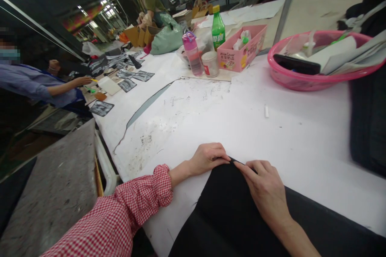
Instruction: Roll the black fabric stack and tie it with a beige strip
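A piece of black fabric lies on the white paper-covered table at the near edge. My left hand, in a red checked sleeve, pinches the fabric's top corner from the left. My right hand rests on the fabric and pinches the same corner from the right. The fingertips of both hands nearly meet at that corner.
A small white chalk stick lies mid-table. Behind it stand a pink basin with papers, a pink box, a green bottle and a pink-capped bottle. Dark cloth is piled at right. Two people work at far left.
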Motion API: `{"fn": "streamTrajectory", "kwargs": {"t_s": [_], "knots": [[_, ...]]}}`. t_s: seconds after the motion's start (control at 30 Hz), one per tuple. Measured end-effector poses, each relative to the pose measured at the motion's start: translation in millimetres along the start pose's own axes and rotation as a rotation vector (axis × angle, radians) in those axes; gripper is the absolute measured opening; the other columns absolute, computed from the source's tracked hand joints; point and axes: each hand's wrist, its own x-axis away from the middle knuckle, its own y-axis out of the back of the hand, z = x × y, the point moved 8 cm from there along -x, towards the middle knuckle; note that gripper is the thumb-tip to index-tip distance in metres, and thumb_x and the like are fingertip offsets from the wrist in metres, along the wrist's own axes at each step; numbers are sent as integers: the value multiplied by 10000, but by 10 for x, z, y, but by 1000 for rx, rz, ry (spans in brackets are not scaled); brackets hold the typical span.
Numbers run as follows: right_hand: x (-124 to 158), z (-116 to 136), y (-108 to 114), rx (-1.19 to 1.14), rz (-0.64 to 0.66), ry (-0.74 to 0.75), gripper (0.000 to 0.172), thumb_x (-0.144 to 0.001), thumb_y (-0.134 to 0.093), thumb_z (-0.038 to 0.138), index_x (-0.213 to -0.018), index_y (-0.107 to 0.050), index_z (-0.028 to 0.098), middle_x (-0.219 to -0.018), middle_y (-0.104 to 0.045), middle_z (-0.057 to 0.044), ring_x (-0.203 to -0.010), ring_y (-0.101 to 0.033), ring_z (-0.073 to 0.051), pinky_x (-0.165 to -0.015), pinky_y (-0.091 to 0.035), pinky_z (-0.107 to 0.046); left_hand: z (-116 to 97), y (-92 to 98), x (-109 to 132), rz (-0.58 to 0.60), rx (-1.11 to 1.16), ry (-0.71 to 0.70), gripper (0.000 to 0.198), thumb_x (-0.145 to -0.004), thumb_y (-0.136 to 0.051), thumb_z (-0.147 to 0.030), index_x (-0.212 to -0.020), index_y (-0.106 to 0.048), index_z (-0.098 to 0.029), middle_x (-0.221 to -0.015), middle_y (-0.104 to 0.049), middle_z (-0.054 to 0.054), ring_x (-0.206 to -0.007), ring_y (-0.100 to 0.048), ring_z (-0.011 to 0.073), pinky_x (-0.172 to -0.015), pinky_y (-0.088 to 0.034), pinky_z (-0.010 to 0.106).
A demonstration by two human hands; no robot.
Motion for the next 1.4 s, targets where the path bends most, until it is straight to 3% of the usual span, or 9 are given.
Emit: {"fn": "streamTrajectory", "kwargs": {"t_s": [0.27,0.47,1.07,1.4], "knots": [[5,12,-2,-28,1,25,313,-944,-532,142,-1212,-629,273,-946,-583,-37,-867,-490,-208,-723,-379,-357,-48,101,66,-22,-20,-99,217,-973,-512,-277,-972,-692,-156,-918,-670,68,-881,-627,136,-789,-512,235],[12,7,-22,-12,14,26,314,-952,-512,151,-1216,-634,268,-958,-577,-47,-871,-484,-217,-724,-381,-366,-79,80,156,-20,-182,-156,213,-979,-461,-191,-1045,-662,-168,-991,-665,75,-927,-615,148,-781,-519,252],[-3,47,-17,15,45,29,326,-957,-481,147,-1221,-632,264,-952,-563,-51,-861,-471,-216,-724,-352,-350,-70,97,153,-32,-213,-130,195,-950,-474,-159,-1029,-651,-163,-974,-657,72,-932,-604,152,-801,-533,267],[6,35,-50,24,58,26,346,-942,-498,132,-1237,-623,262,-958,-551,-50,-863,-457,-219,-727,-343,-356,-117,-10,198,63,-527,-176,212,-988,-429,-191,-1052,-630,-182,-1007,-631,39,-930,-581,153,-737,-494,247]]}}
